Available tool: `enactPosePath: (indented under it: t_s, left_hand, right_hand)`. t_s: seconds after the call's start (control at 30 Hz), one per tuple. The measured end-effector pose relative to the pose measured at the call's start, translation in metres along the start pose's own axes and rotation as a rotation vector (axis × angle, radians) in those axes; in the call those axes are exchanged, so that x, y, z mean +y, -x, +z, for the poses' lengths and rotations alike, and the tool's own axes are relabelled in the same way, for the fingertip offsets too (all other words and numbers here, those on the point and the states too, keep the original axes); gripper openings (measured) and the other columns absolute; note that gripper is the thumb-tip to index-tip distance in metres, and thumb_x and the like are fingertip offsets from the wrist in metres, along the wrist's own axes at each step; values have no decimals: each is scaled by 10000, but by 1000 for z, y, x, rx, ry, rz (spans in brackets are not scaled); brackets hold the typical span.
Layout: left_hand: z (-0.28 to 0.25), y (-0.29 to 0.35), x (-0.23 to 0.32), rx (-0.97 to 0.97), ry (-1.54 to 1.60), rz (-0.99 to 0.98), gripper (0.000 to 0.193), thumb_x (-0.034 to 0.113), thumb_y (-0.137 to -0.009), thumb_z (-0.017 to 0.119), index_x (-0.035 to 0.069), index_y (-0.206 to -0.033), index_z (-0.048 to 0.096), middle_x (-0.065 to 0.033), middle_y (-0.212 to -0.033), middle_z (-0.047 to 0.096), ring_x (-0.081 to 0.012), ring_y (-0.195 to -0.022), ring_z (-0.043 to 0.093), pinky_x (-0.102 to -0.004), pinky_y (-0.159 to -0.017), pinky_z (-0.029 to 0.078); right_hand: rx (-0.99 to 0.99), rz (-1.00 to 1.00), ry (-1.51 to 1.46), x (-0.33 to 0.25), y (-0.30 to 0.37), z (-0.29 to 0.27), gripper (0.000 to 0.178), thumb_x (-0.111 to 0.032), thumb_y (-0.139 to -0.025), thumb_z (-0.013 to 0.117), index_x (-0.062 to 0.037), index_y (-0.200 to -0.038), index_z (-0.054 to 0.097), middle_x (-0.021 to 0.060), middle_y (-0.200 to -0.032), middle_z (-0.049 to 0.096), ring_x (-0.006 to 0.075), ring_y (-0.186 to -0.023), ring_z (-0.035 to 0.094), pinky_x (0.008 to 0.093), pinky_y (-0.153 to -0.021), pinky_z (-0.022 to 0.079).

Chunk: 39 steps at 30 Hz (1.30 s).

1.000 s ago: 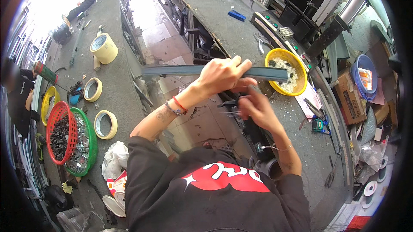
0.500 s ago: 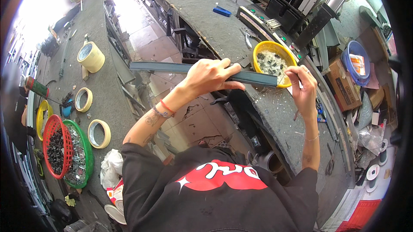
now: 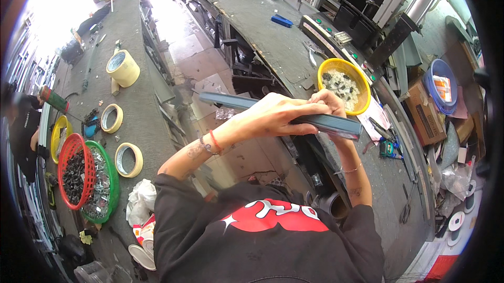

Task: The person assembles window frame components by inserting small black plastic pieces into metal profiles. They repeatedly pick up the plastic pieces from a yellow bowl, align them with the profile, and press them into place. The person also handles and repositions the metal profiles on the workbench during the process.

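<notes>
Bar (image 3: 336, 124) over workbench's (image 3: 386, 188) aisle edge, clamped in left hand (image 3: 281, 114), beside right hand (image 3: 329, 102) of indeterminable grip, liable to knock basket (image 3: 364, 102) if swung.

"Any lettering in view?"
"Bold white letters (image 3: 281, 210) on a red shape, across the chest of the wearer's black shirt (image 3: 265, 241)."
"Elsewhere?"
"Dark print on the cardboard box (image 3: 424, 112) at right."
"And the person (image 3: 22, 138) at far left?"
"Small pale lettering on dark clothing, too tiny to read."
</notes>
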<state>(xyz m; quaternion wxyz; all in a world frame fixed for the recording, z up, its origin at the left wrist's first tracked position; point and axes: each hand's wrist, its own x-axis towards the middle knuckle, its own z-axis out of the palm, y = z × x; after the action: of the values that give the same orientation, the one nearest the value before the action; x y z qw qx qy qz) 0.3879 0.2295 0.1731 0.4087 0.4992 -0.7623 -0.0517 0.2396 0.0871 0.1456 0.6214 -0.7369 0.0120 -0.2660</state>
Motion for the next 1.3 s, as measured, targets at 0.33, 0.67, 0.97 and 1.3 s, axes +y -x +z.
enactPosePath:
  t_s: [0.33, 0.67, 0.97, 1.3]
  left_hand:
    - [14, 8, -30, -117, -705, -134, 235, 330, -902, 532, 110, -925, 454, -59, -740, 527, -221, -497, 608, -370, -371, 470]
    - [57, 19, -31, -144, -71, -487, 331, 329, -894, 530, 88, -1087, 411, -171, -839, 621, -390, -691, 638, -497, -552, 524]
    - [97, 28, -30, 21, -607, -93, 304, 315, -902, 525, 71, -1073, 466, -96, -738, 565, -265, -505, 616, -383, -391, 483]
    - [118, 39, -30, -97, -482, 0, 363, 361, -887, 541, 76, -1106, 490, -70, -717, 546, -218, -453, 595, -340, -345, 458]
  right_hand:
    - [-117, 25, 878, -81, 35, -21, 84, -15, -882, 532, 19, -911, 603, 110, -756, 657, 163, -686, 614, 278, -623, 461]
    - [-184, 100, 886, -56, 63, -26, 58, 10, -846, 528, 26, -818, 575, 154, -697, 574, 270, -666, 598, 335, -634, 452]
    - [-320, 296, 934, -35, 71, -25, 89, 27, -835, 515, 22, -790, 592, 126, -654, 591, 221, -546, 556, 320, -534, 410]
    - [-191, 215, 934, -40, 79, -40, 69, -24, -855, 547, 15, -808, 578, 133, -644, 582, 229, -586, 572, 323, -557, 419]
